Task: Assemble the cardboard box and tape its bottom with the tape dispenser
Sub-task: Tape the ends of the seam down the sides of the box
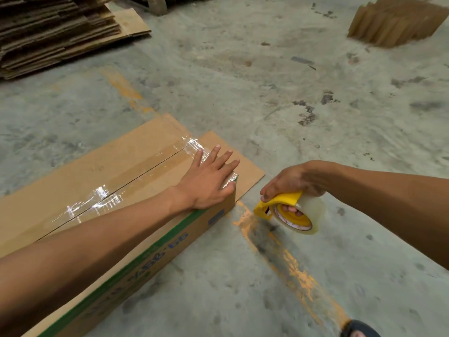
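The left hand (pixel 209 183) lies flat on the end of the box (pixel 102 171), fingers (pixel 213 153) straight and slightly spread, pointing away from the person. Under the palm and fingers runs a strip of clear tape (pixel 136 171) that covers the seam between the two closed flaps; it wrinkles and shines beyond the fingertips and again back along the forearm, and it folds over the box edge just beside the thumb. Past the fingertips a loose flap (pixel 245 166) sticks out flat over the floor. Below the heel of the hand the side of the box shows a green stripe and blue print.

The right hand (pixel 298 180) is well apart from the box, off to the side of the left thumb. Its fingers curl round the yellow dispenser (pixel 279 203): the thumb presses on top of the yellow guard, and fingertips show through the core of the clear roll (pixel 308 215). The dispenser hangs above the floor (pixel 267 81), over a worn orange line (pixel 298 276), not touching the box.

Farther out, beyond the left fingertips, a stack of flat cardboard (pixel 53 32) lies on the concrete; beyond the right hand stands a row of folded cardboard (pixel 396 20). Nearest the person, a sandalled foot (pixel 359 330) shows at the frame's bottom edge.
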The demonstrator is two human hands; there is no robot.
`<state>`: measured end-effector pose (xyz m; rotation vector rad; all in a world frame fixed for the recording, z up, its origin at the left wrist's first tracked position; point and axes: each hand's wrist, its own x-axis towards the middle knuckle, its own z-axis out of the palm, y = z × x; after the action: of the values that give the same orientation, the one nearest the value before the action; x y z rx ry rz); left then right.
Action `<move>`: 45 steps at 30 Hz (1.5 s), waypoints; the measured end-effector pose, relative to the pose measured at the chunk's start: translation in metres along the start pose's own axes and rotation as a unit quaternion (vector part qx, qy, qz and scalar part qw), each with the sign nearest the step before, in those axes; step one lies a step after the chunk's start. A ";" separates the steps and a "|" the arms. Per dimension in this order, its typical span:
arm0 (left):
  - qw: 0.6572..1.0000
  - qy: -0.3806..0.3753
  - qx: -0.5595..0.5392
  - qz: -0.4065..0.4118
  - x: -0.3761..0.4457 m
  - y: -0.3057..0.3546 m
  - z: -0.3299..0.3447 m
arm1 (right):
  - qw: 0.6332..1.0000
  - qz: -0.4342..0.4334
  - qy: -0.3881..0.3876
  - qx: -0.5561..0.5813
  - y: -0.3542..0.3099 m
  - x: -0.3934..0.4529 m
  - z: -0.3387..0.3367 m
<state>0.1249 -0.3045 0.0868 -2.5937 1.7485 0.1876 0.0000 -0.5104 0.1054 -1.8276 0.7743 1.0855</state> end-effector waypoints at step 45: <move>0.992 0.003 -0.050 -0.118 -0.120 -0.064 0.002 | 0.871 -0.354 0.264 0.216 -0.149 -0.050 0.019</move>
<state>0.1395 -0.1694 0.0930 -2.8455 1.4511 0.2693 0.0939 -0.4234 0.1976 -1.7821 0.5034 -0.0753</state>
